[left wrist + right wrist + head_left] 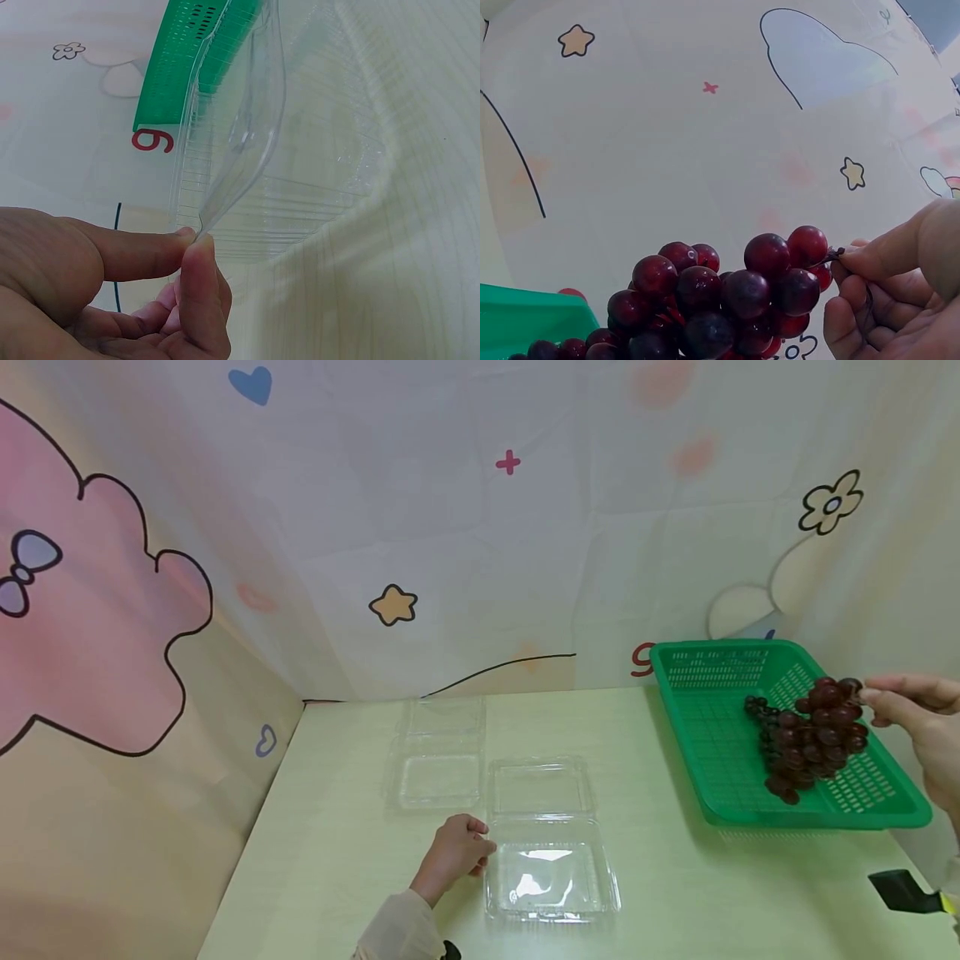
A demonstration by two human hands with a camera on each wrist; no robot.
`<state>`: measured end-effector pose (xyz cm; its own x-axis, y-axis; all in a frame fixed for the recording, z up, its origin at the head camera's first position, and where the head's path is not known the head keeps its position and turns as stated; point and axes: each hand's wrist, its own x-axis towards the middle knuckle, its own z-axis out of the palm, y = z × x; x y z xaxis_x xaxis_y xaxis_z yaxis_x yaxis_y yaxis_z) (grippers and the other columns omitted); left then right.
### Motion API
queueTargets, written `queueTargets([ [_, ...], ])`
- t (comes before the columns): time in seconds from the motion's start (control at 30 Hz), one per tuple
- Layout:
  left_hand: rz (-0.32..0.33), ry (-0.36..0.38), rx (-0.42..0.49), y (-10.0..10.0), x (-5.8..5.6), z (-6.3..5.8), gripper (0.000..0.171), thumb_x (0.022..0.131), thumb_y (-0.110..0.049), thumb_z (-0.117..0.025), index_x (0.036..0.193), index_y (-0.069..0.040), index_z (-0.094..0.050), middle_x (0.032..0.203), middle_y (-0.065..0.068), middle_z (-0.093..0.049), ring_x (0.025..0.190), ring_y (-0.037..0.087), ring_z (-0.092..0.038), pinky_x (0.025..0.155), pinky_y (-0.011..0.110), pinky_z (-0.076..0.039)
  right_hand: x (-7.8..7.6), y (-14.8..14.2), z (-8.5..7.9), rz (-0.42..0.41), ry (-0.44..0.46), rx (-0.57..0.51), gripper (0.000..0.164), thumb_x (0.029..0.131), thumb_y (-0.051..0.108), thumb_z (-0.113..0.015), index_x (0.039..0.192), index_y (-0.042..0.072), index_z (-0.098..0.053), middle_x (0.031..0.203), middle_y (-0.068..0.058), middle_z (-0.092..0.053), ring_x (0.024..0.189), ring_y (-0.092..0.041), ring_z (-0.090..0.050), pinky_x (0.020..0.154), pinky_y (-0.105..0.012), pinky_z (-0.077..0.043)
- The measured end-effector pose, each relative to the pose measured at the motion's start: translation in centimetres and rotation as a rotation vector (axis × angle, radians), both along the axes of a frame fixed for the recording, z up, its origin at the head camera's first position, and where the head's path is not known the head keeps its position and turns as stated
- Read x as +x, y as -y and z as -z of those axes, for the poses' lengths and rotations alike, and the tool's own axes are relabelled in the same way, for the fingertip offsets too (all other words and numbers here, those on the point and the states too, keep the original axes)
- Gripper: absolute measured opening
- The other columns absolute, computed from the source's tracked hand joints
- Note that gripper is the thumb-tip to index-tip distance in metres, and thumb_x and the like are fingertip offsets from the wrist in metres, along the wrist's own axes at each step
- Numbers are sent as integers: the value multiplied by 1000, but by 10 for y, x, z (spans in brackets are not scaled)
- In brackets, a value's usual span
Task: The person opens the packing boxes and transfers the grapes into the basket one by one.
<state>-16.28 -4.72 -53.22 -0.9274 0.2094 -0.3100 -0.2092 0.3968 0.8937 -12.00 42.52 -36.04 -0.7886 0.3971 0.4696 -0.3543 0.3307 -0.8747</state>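
My right hand (926,727) pinches the stem of a bunch of dark red grapes (813,735) over the green basket (682,760). In the right wrist view, thumb and finger meet on the thin stem, and the grapes (742,292) hang to the left of them. At the near middle of the table, my left hand (453,852) pinches the left edge of a clear plastic clamshell box (551,881), whose lid lies folded back. The left wrist view has the thumb and forefinger on the box's thin rim (202,225).
A second clear plastic box (438,781) lies opened out behind and to the left of the first. The basket stands at the table's right side. A printed cloth (465,543) hangs along the table's back edge.
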Motion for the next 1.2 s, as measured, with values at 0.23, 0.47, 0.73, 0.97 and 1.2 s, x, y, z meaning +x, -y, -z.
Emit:
queueTargets([
  [0.23,8,4,5,0,0,-1,21,89,6,-68,108,9,-59,76,8,-61,56,12,-56,53,22,-53,-1,-2,3,-38,-9,-49,44,98,-12,-58,86,25,-79,74,16,-69,58,2,-57,63,-4,-45],
  [0.47,4,2,2,0,0,0,21,89,6,-68,108,9,-59,76,7,-60,56,12,-56,53,22,-54,-2,-3,5,-19,24,-31,46,99,-12,-56,85,27,-78,73,18,-68,58,2,-56,63,-5,-44],
  [0.73,4,4,3,1,0,0,22,90,6,-68,109,9,-59,77,8,-61,56,12,-56,53,23,-54,-3,-5,7,4,66,-4,49,100,-12,-55,86,30,-77,74,20,-66,60,3,-55,63,-5,-43],
  [0.97,9,-2,-7,2,-1,1,22,91,5,-69,110,10,-59,79,8,-62,56,12,-58,54,24,-55,-4,-10,14,-3,79,23,49,100,-11,-54,90,32,-76,79,22,-67,62,3,-56,63,-5,-42],
  [1.2,3,-1,-11,1,-1,1,22,91,5,-68,110,10,-59,79,9,-62,56,13,-58,54,24,-55,-8,-15,18,3,122,25,48,102,-8,-54,90,34,-74,80,24,-66,61,3,-56,61,-6,-43],
])
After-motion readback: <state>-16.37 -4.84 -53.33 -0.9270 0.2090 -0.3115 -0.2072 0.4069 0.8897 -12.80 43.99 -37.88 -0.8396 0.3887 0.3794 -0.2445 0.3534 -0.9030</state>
